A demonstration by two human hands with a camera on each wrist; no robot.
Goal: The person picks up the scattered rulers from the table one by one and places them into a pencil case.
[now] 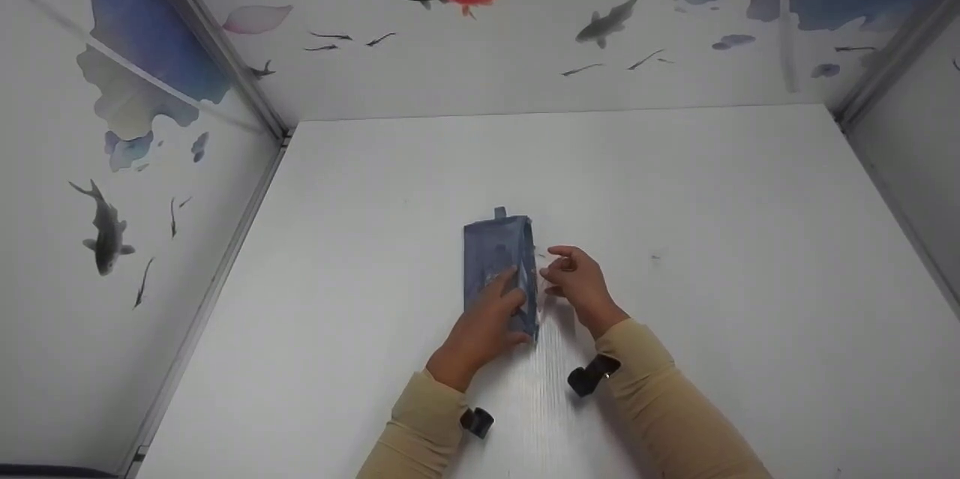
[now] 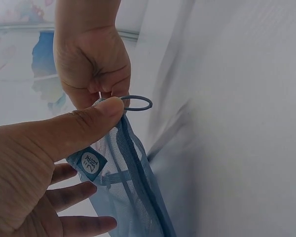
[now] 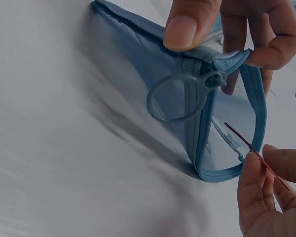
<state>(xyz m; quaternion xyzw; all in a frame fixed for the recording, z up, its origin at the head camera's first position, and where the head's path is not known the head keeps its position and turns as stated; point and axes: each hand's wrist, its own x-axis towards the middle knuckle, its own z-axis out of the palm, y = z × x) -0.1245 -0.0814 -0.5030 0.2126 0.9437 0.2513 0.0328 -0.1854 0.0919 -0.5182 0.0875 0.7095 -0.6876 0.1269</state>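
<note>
A blue mesh zipper pouch lies lengthwise in the head view, its zipped side spread apart on the right. My left hand grips the pouch, thumb on the zipper edge and fingers behind it. Beside the opening, my right hand pinches a thin reddish strip between thumb and fingers. One end of the strip reaches into the mouth in the right wrist view. From the zipper hangs a round pull ring. A small square label shows near my left thumb.
The white tabletop stretches around the pouch. White panels with painted fish stand at the back and sides. A black wrist camera sits on the right sleeve, another on the left.
</note>
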